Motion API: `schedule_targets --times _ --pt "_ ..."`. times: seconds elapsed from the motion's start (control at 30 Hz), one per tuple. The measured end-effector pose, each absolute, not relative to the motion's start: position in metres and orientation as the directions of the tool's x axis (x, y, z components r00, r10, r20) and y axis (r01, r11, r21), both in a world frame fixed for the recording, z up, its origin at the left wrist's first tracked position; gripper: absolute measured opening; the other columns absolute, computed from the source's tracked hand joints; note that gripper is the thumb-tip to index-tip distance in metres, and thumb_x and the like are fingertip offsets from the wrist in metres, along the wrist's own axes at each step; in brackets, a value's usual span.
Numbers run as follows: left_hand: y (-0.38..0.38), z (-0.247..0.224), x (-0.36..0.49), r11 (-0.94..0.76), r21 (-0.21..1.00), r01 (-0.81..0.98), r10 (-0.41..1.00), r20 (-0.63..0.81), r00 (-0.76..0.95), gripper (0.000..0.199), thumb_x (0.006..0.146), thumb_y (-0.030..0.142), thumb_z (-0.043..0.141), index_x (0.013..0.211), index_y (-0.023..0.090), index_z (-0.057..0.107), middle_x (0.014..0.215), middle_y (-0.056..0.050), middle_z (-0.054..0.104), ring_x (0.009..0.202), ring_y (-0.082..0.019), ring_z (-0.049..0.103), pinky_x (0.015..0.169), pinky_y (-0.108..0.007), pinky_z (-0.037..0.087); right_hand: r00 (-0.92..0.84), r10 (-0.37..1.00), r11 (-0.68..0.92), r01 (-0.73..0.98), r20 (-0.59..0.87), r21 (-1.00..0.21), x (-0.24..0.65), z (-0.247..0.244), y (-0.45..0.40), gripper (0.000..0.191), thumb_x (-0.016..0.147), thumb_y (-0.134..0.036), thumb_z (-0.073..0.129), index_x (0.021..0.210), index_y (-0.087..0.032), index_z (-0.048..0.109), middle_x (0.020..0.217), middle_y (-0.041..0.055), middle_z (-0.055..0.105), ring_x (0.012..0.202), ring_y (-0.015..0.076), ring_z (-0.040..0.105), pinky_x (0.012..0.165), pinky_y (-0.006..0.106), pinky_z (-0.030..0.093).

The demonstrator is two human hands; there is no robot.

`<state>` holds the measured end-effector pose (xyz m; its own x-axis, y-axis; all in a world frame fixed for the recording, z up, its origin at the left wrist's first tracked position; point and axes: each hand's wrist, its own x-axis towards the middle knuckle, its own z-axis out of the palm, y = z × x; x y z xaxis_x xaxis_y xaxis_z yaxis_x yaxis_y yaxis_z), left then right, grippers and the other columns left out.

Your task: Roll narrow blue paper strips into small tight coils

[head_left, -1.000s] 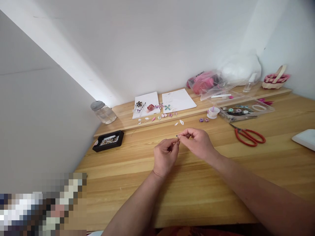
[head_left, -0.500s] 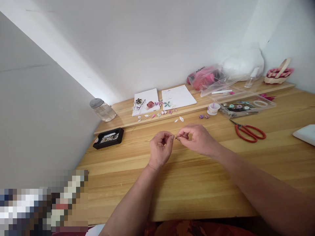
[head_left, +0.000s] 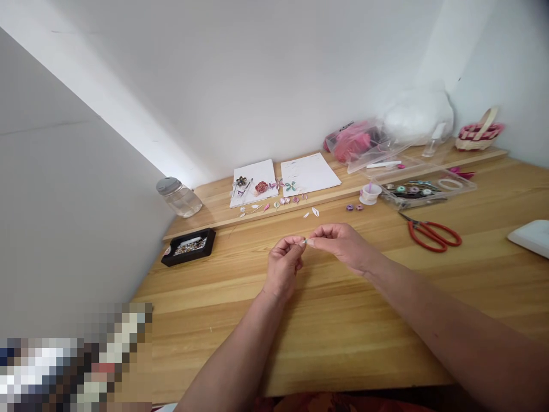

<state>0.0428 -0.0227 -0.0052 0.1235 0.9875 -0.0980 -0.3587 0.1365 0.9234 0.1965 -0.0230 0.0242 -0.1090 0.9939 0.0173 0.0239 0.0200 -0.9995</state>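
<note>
Above the middle of the wooden table (head_left: 223,309), my left hand (head_left: 285,264) and my right hand (head_left: 342,246) meet fingertip to fingertip. Each is closed in a pinch. A tiny pale-and-green piece (head_left: 305,241) shows between the fingertips; it is too small to name. Just beyond the hands lie two small white petals (head_left: 315,212). Further back, several small petal shapes (head_left: 286,201) in white, pink and green lie in a row along the raised ledge. Flower pieces, among them a red rose (head_left: 261,187) and a green one (head_left: 290,186), rest by the white paper sheets (head_left: 315,171).
Red-handled scissors (head_left: 433,234) lie to the right, near a clear plastic box (head_left: 463,186) of thread and tools and a white spool (head_left: 369,194). On the left are a black tray (head_left: 209,243) of beads and a water bottle (head_left: 179,199). A woven basket (head_left: 478,137) stands far right.
My left hand has turned, its fingers folding in closer to the right fingertips. My right thumb now stretches straighter along the pinch. The whole view has shifted slightly.
</note>
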Motion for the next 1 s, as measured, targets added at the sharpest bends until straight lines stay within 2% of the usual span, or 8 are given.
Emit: schedule_targets --times 0.13,0.3,0.4,0.5,0.7,0.83,1.0 --pt "-0.026 -0.008 0.046 0.122 0.934 -0.336 0.99 -0.092 0.103 0.028 0.067 0.036 0.08 0.08 0.016 0.065 0.058 0.006 0.051 0.045 -0.003 0.037 0.045 -0.02 0.027 -0.019 0.999 0.045 0.018 0.045 -0.999 0.193 0.021 -0.023 0.019 0.07 -0.035 0.07 0.069 -0.017 0.068 0.067 -0.0014 0.063 0.065 0.0129 0.051 0.066 0.028 0.039" --pt "-0.029 -0.01 0.049 0.022 0.97 -0.244 0.998 -0.006 0.068 0.025 0.068 0.036 0.079 0.079 0.016 0.071 0.066 0.002 0.06 0.05 -0.004 0.042 0.049 -0.02 0.032 0.057 0.995 0.081 0.046 0.084 -0.996 0.189 0.019 -0.023 0.017 0.071 -0.034 0.067 0.067 -0.017 0.066 0.066 -0.0009 0.062 0.065 0.0135 0.052 0.065 0.028 0.04" --pt "-0.03 -0.009 0.051 -0.021 0.979 -0.201 0.999 0.027 0.03 0.022 0.068 0.035 0.079 0.079 0.016 0.073 0.068 0.0 0.064 0.051 -0.005 0.044 0.051 -0.02 0.035 0.091 0.988 0.111 0.14 0.124 -0.984 0.188 0.02 -0.024 0.016 0.072 -0.034 0.066 0.067 -0.018 0.067 0.066 0.0001 0.063 0.064 0.0144 0.053 0.063 0.028 0.041" --pt "-0.031 -0.008 0.052 -0.069 0.985 -0.157 0.998 0.071 0.002 0.02 0.067 0.033 0.079 0.077 0.016 0.073 0.073 -0.002 0.069 0.058 -0.008 0.052 0.058 -0.022 0.042 0.122 0.977 0.139 0.26 0.175 -0.956 0.189 0.022 -0.025 0.013 0.072 -0.031 0.064 0.068 -0.019 0.068 0.066 0.0008 0.065 0.063 0.0156 0.055 0.062 0.028 0.042" --pt "-0.032 -0.007 0.052 -0.14 0.984 -0.113 0.989 0.145 0.036 0.019 0.072 0.032 0.076 0.084 0.017 0.075 0.082 -0.006 0.074 0.073 -0.013 0.063 0.072 -0.025 0.049 0.143 0.941 0.218 0.435 0.306 -0.874 0.191 0.025 -0.029 0.008 0.072 -0.024 0.06 0.068 -0.021 0.066 0.067 -0.0001 0.067 0.063 0.016 0.058 0.059 0.027 0.041" --pt "-0.032 -0.003 0.05 -0.168 0.984 -0.065 0.985 0.171 0.034 0.019 0.074 0.032 0.074 0.084 0.016 0.075 0.084 -0.007 0.074 0.075 -0.014 0.063 0.073 -0.026 0.049 0.095 0.908 0.293 0.551 0.407 -0.781 0.194 0.026 -0.029 0.009 0.075 -0.024 0.059 0.068 -0.022 0.065 0.065 0.0005 0.065 0.064 0.0168 0.058 0.062 0.029 0.041" --pt "-0.027 0.003 0.039 -0.257 0.962 0.095 0.966 0.257 0.014 0.021 0.077 0.035 0.071 0.081 0.015 0.072 0.073 -0.004 0.068 0.063 -0.011 0.055 0.06 -0.022 0.042 -0.093 0.849 0.441 0.665 0.52 -0.603 0.197 0.026 -0.026 0.012 0.077 -0.022 0.059 0.066 -0.023 0.064 0.062 0.0008 0.063 0.068 0.0179 0.057 0.073 0.033 0.04"
